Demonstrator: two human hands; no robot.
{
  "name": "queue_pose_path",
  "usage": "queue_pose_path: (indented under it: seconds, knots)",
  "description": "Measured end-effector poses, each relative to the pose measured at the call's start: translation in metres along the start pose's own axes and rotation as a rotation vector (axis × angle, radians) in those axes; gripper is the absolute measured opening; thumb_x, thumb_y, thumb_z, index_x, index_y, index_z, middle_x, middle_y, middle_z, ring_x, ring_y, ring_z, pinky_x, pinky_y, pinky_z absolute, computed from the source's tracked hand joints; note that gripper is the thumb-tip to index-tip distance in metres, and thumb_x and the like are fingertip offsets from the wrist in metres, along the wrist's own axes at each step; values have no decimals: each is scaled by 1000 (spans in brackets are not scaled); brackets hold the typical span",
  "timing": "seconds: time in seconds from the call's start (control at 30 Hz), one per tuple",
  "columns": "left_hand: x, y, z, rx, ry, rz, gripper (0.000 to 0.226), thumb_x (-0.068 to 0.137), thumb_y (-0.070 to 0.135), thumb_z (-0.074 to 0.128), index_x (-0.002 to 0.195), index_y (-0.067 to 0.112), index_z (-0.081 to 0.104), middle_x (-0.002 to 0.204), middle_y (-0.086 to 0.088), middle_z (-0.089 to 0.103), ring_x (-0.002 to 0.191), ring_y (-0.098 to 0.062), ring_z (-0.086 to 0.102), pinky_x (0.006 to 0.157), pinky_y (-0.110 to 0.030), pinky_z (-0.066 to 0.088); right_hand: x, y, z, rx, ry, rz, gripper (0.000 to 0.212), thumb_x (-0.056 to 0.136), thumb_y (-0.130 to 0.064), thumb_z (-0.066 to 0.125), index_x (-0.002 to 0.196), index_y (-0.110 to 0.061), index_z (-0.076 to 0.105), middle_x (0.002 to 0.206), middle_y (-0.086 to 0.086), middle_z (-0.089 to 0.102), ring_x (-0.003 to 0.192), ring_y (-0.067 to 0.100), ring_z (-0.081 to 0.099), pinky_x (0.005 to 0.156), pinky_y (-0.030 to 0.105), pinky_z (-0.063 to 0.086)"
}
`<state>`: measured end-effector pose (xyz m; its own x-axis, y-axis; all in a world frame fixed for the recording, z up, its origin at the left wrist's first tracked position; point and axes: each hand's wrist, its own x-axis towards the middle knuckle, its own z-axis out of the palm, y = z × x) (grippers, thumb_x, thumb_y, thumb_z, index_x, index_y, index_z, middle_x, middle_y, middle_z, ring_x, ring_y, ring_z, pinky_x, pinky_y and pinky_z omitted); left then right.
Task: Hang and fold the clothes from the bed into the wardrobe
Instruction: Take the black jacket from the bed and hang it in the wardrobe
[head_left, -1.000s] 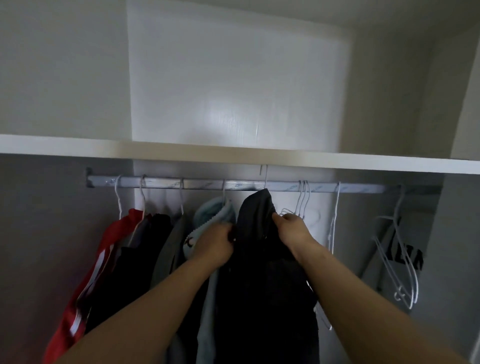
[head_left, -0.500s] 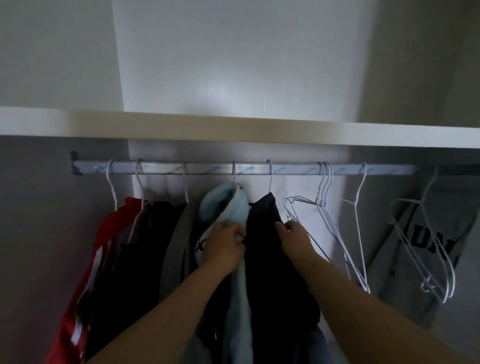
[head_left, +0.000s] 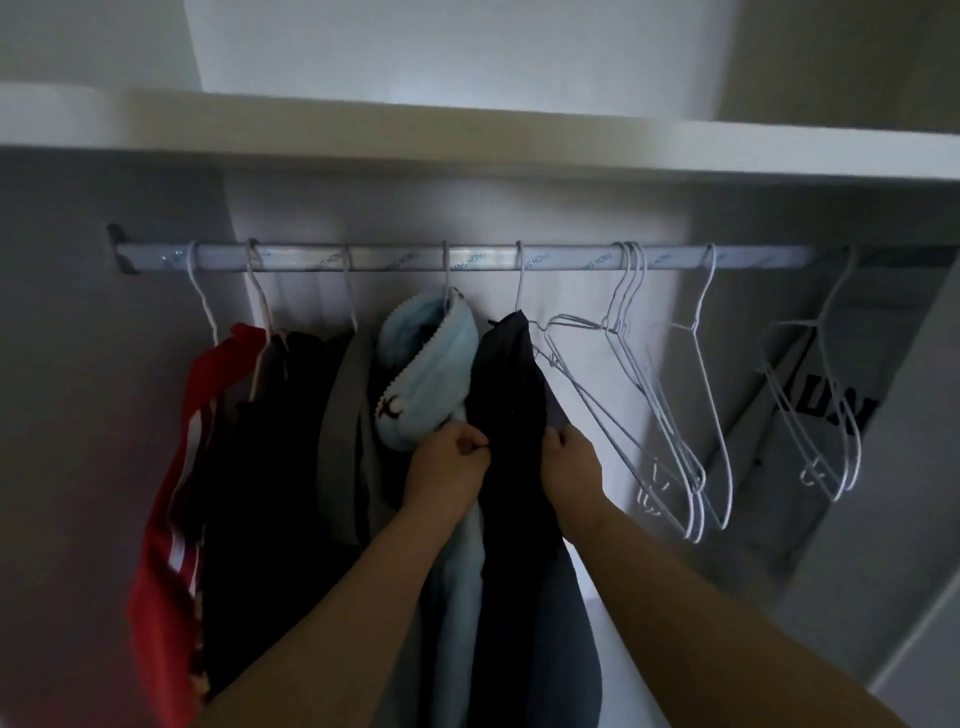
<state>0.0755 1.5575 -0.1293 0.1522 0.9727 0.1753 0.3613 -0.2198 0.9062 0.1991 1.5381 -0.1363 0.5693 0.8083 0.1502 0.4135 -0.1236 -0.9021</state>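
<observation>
— Dark garment (head_left: 511, 395)?
— Hanging lengthwise down from the rail (head_left: 467, 258), between my hands. Left hand (head_left: 447, 462) pinches its left edge, right hand (head_left: 569, 462) grips its right. Both equally near.

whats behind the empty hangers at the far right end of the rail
Behind the empty hangers is grey fabric with black block letters. Only part of the lettering shows; the wardrobe's side panel cuts off the rest, and what holds the fabric up is hidden.
</observation>
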Motion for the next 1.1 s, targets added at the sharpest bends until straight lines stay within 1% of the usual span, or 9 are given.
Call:
queue_pose_path:
  seconds: [0.1,0.2,0.3,0.37,0.4,0.53,0.73,1.0,1.1]
  knots:
    - [-33,-2,5,-65,30,-80,13,86,7,57,82,19,59,84,2,60,82,-12,55,79,-22,43,-26,12,-5,24,-21,26,24,99,-19,38,77,-10,44,68,-5,43,61,6,41,46,12,28]
    - [-71,-6,13,-120,11,-151,15,87,8,56,80,21,59,88,-2,62,87,-19,59,86,-31,48,-59,26,-16,106,-23,72,23,99,-25,39,84,-9,48,70,-3,47,62,5,43,51,16,30]
    - [-117,-14,27,-176,2,-231,17,89,10,52,80,23,59,86,0,63,77,-15,59,72,-29,52,-98,48,-37,195,-52,157,24,97,-27,42,83,-8,51,75,3,51,72,16,49,63,25,41]
    - [-151,-19,39,-174,-15,-290,19,91,14,50,80,27,57,80,3,61,68,-12,56,61,-24,46,-127,66,-55,226,-103,237,25,96,-28,42,87,-7,52,84,7,54,79,20,51,77,32,44]
    - [-171,-21,46,-177,-23,-323,19,91,15,50,80,28,57,79,3,60,67,-11,55,59,-23,44,-142,77,-65,227,-125,280,25,96,-28,42,89,-7,52,86,8,54,79,21,50,77,33,43]
    - [-251,-24,74,-228,-39,-434,17,93,15,51,81,27,57,84,2,60,70,-10,56,55,-17,40,-206,119,-106,242,-209,434,25,98,-29,42,101,-7,54,90,6,53,81,20,50,76,29,42]
    - [-372,-34,107,-160,-114,-592,8,94,15,49,95,18,57,84,0,59,68,-10,55,55,-19,39,-312,182,-162,281,-270,653,14,95,-21,49,95,-8,54,79,5,54,67,15,50,58,21,42]
    - [-504,-43,113,-92,-318,-746,14,93,22,51,104,16,57,90,0,61,71,-11,57,57,-21,39,-442,226,-217,285,-251,881,16,92,-14,49,75,-11,51,67,3,50,54,14,44,53,21,34]
    - [-539,-50,101,-69,-380,-734,8,93,22,50,96,18,56,89,-1,61,69,-10,56,56,-21,40,-489,231,-225,307,-198,914,15,90,-13,50,75,-11,50,64,3,49,51,14,41,49,20,31]
